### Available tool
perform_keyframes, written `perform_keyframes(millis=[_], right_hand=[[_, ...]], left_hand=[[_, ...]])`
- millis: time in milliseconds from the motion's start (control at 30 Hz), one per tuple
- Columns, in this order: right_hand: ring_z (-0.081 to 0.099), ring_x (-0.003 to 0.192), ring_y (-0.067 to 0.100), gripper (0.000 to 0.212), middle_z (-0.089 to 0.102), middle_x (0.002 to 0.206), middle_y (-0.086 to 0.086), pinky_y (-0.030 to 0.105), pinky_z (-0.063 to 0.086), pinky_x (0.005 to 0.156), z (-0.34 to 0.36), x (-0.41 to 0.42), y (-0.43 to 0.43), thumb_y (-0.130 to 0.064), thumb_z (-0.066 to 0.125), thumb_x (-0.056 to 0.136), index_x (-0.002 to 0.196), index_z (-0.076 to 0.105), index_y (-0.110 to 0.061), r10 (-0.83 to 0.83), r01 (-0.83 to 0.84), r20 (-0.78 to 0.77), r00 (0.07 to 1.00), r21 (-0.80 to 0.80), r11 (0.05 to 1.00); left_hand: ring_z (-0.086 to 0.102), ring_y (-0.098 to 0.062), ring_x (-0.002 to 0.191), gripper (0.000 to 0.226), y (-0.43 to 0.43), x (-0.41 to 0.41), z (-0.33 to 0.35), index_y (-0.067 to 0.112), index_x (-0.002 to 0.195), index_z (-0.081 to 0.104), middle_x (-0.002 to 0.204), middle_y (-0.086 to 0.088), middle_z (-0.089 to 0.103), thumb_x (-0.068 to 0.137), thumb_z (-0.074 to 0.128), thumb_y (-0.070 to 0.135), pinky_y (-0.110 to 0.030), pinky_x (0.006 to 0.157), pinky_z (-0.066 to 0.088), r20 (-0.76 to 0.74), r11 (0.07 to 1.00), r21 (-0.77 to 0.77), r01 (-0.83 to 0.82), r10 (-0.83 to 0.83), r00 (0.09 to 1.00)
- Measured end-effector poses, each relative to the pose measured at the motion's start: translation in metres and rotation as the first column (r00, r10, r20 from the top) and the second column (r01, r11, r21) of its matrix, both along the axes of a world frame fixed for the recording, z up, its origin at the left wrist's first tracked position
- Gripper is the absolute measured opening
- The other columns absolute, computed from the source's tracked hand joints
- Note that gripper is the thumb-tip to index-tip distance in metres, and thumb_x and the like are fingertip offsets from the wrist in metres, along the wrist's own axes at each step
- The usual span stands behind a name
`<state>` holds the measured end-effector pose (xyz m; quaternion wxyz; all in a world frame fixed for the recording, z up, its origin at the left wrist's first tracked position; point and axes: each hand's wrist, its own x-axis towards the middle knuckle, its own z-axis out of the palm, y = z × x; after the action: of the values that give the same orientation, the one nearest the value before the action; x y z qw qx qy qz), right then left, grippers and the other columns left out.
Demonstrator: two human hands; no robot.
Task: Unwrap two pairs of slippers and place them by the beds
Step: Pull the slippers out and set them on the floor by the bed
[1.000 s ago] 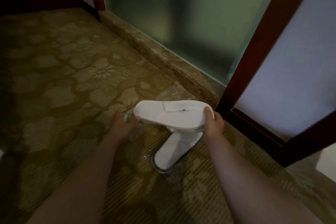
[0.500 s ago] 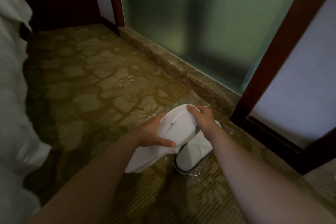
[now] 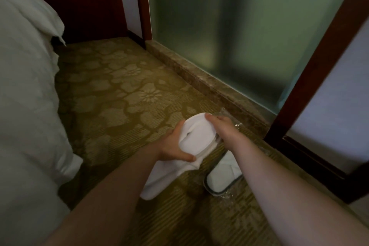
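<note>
Both hands hold a white slipper (image 3: 196, 138) just above the carpet. My left hand (image 3: 173, 146) grips its side, thumb across the upper. My right hand (image 3: 221, 128) pinches its far end from above. The slipper's lower part (image 3: 157, 181) hangs down toward me. A second white slipper (image 3: 221, 177) with a dark sole edge lies on the carpet under my right forearm, on crinkled clear plastic wrap (image 3: 237, 126). A bed with white bedding (image 3: 26, 106) fills the left side.
Patterned olive carpet (image 3: 119, 96) runs between the bed and a stone sill (image 3: 199, 78) under frosted glass (image 3: 239, 26). A dark wooden door frame (image 3: 311, 70) stands at right, dark wood panelling at the back left.
The slipper turned from lying crosswise between my hands to hanging lengthwise, with my left hand now wrapped on its side. The view swung left and the bed came into sight.
</note>
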<state>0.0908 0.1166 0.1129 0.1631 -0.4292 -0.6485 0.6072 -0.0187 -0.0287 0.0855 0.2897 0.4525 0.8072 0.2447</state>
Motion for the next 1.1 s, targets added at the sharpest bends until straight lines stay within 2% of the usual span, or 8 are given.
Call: perform_keyframes(millis=[133,200,333,433,500,800,933,1100], right_hand=[[0.065,0.094,0.025,0.04,0.069,0.105,0.009,0.034,0.055,0.075,0.009,0.001,-0.003,-0.043,0.058,0.088,0.114,0.062,-0.013,0.084,-0.103,-0.089,0.993,-0.235,0.966],[0.064,0.094,0.024,0.037,0.068,0.106,0.008,0.035,0.053,0.073,0.013,0.003,-0.007,-0.042,0.052,0.092,0.117,0.06,-0.016,0.118,-0.154,-0.127,0.985,-0.319,0.935],[0.063,0.084,0.024,0.037,0.066,0.099,0.011,0.036,0.054,0.071,0.015,0.001,-0.011,-0.029,0.054,0.093,0.123,0.054,-0.008,0.068,-0.107,-0.147,0.987,-0.283,0.953],[0.062,0.08,0.022,0.024,0.063,0.087,0.006,0.042,0.053,0.081,0.016,-0.001,-0.011,-0.026,0.054,0.094,0.114,0.056,-0.014,-0.01,-0.024,-0.152,0.988,-0.221,0.975],[0.061,0.088,0.025,0.017,0.06,0.085,0.003,0.045,0.051,0.09,0.017,-0.001,-0.009,-0.028,0.053,0.094,0.109,0.054,-0.021,-0.07,0.044,-0.143,0.987,-0.181,0.983],[0.062,0.103,0.028,0.036,0.062,0.114,0.009,0.041,0.054,0.087,0.014,0.013,-0.002,-0.033,0.055,0.092,0.123,0.056,-0.015,-0.054,0.053,-0.029,0.998,-0.034,0.998],[0.063,0.103,0.031,0.038,0.065,0.112,0.011,0.048,0.053,0.092,0.012,0.014,-0.004,-0.03,0.061,0.088,0.121,0.06,-0.01,-0.022,0.02,-0.032,0.999,-0.067,0.998],[0.06,0.109,0.032,0.036,0.061,0.119,0.013,0.044,0.05,0.095,0.005,0.01,0.002,-0.026,0.054,0.093,0.124,0.057,-0.009,-0.177,0.175,-0.042,0.983,-0.053,0.983]], left_hand=[[0.029,-0.018,0.136,0.124,-0.003,-0.004,0.001,0.027,0.15,-0.007,0.153,0.001,0.021,0.064,0.082,0.038,-0.034,0.107,0.031,0.063,0.995,0.077,-0.07,0.065,0.996],[0.03,-0.011,0.128,0.117,-0.006,-0.006,0.002,0.023,0.151,-0.001,0.146,0.006,0.025,0.068,0.081,0.033,-0.029,0.103,0.03,0.137,0.986,0.118,-0.114,0.098,0.986],[0.036,-0.019,0.133,0.106,-0.005,-0.01,0.007,0.02,0.15,0.008,0.152,-0.001,0.028,0.072,0.077,0.037,-0.03,0.104,0.032,0.229,0.966,0.12,-0.23,0.198,0.953],[0.038,-0.018,0.124,0.094,-0.006,-0.016,0.015,0.019,0.148,0.011,0.15,-0.003,0.028,0.079,0.073,0.03,-0.027,0.093,0.03,0.264,0.937,0.13,-0.323,0.282,0.922],[0.036,-0.022,0.131,0.098,-0.012,-0.024,0.017,0.018,0.148,0.01,0.151,-0.003,0.026,0.076,0.075,0.032,-0.028,0.095,0.03,0.273,0.914,0.125,-0.387,0.343,0.899],[0.031,-0.031,0.14,0.112,-0.041,-0.04,0.011,0.016,0.151,0.004,0.157,-0.009,0.022,0.07,0.078,0.04,-0.044,0.108,0.032,0.211,0.844,0.057,-0.533,0.511,0.833],[0.034,-0.036,0.138,0.086,-0.044,-0.048,0.005,0.024,0.151,0.01,0.156,-0.011,0.024,0.084,0.054,0.055,-0.05,0.107,0.035,0.243,0.799,0.064,-0.598,0.569,0.786],[0.032,-0.037,0.139,0.058,-0.051,-0.062,-0.005,0.02,0.151,0.015,0.155,-0.016,0.027,0.099,0.033,0.038,-0.048,0.11,0.031,0.053,0.811,-0.017,-0.585,0.585,0.81]])
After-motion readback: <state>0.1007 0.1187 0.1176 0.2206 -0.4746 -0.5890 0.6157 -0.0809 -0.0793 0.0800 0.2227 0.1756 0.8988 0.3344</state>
